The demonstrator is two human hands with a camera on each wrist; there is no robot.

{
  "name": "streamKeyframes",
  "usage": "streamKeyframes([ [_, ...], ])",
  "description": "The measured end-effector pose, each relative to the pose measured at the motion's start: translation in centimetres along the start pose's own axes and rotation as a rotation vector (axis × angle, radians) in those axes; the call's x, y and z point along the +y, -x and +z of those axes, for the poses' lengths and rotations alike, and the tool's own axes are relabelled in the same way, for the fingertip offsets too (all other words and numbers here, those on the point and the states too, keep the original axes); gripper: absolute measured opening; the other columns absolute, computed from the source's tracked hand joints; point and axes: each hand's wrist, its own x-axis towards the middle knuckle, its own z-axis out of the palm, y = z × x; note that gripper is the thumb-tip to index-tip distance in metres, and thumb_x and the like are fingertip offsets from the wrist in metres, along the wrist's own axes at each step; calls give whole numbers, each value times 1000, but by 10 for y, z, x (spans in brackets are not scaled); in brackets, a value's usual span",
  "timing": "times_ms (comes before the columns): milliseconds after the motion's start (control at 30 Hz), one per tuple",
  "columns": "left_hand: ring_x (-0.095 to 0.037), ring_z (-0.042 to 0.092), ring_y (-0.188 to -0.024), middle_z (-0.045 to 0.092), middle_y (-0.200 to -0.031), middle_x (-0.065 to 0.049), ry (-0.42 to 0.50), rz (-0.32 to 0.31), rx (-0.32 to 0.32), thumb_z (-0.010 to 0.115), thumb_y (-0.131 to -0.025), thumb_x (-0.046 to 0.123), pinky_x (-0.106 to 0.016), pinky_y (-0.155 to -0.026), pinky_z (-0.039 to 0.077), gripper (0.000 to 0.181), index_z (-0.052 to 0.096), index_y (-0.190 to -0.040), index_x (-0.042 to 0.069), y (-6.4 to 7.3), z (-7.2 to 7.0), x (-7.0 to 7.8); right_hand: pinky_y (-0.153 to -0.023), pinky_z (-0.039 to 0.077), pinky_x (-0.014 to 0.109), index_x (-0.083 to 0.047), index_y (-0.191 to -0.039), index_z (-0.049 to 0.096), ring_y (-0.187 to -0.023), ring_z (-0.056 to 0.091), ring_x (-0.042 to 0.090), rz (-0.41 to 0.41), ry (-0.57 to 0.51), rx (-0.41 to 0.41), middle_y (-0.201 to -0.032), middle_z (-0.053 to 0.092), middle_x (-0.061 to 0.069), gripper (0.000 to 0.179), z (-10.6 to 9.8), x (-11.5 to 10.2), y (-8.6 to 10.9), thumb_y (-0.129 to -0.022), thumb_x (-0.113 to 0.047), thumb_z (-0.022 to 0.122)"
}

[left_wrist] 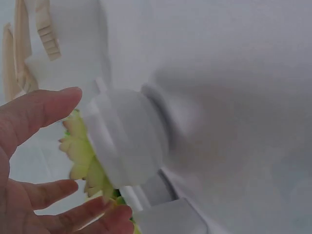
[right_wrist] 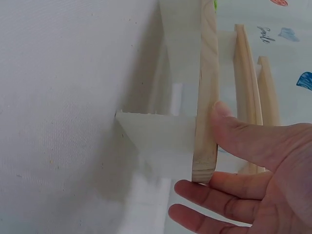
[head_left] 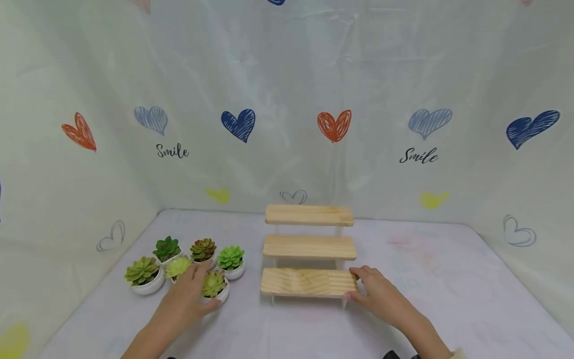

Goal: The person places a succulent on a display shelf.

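Note:
My left hand (head_left: 184, 296) reaches over the front potted succulent (head_left: 214, 284), thumb and fingers spread around it. In the left wrist view, the thumb stands apart from the white pot (left_wrist: 129, 139), and the fingers are near the yellow-green leaves (left_wrist: 80, 151). A three-tier wooden display stand (head_left: 309, 281) stands on the table's middle. Its lowest board is held at the right end by my right hand (head_left: 378, 294). The right wrist view has the thumb (right_wrist: 234, 131) against one edge of that board (right_wrist: 207, 97), the fingers around its end.
Several other potted succulents cluster left of the stand, including a bright green one (head_left: 230, 258), a reddish one (head_left: 203, 249) and a dark green one (head_left: 167, 248). A pale cloth covers the table (head_left: 426, 279). Behind it hangs a white curtain (head_left: 287, 164) printed with hearts.

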Motion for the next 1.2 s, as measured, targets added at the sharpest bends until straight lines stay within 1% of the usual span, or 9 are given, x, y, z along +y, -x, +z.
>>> streamKeyframes([
  [67,-49,48,-112,45,-130,-27,11,-1,-1,79,-70,36,-57,-82,48,93,31,-142,2,-1,2,-2,-78,50,41,-1,-121,56,-99,56,24,12,-18,-1,-105,61,6,57,0,0,-1,-77,-35,72],
  [133,-50,47,-113,43,-132,-29,36,-20,-19,79,-71,36,-57,-81,48,94,29,-143,2,-2,5,-4,-77,51,40,-1,-121,56,-98,56,23,19,-37,-1,-106,61,6,59,0,1,-1,-77,-37,72],
  [200,-53,45,-115,39,-135,-32,68,-45,-41,78,-72,36,-59,-83,47,95,27,-144,2,-3,7,-7,-78,51,41,-1,-123,55,-100,56,24,28,-52,-6,-110,60,7,61,0,2,0,-77,-38,72],
  [300,-55,39,-119,34,-139,-35,119,-58,-55,78,-73,37,-64,-90,41,95,25,-144,2,-4,10,-11,-80,51,42,-2,-124,54,-103,56,25,35,-69,-3,-114,60,7,62,1,1,2,-77,-38,71],
  [533,-51,33,-127,34,-141,-31,243,3,-43,80,-71,26,-62,-100,33,92,28,-143,1,-6,17,-19,-79,51,41,-2,-126,53,-104,56,25,28,-101,-1,-119,58,7,64,1,3,3,-78,-39,70],
  [667,-50,31,-129,33,-143,-29,293,23,-42,80,-71,25,-61,-103,31,92,27,-142,-1,-9,20,-22,-79,51,41,-1,-127,51,-104,56,26,33,-128,-7,-116,58,6,64,3,4,3,-78,-38,70],
  [900,-50,32,-129,34,-144,-26,309,15,-52,80,-70,31,-62,-101,32,93,28,-142,2,-10,20,-24,-81,51,41,-2,-127,51,-105,55,25,42,-140,-2,-115,59,6,64,5,5,3,-79,-39,70],
  [1033,-50,35,-126,36,-142,-28,296,15,-37,80,-70,31,-63,-99,34,92,29,-141,2,-10,20,-23,-82,51,42,-2,-127,51,-105,55,25,39,-137,0,-116,59,7,63,4,4,3,-79,-38,70],
  [1200,-51,39,-123,38,-139,-30,289,-12,-26,80,-70,30,-63,-97,36,91,29,-140,4,-8,16,-19,-81,51,41,-1,-127,51,-104,55,26,31,-138,-4,-116,58,8,63,4,5,3,-80,-38,70],
])
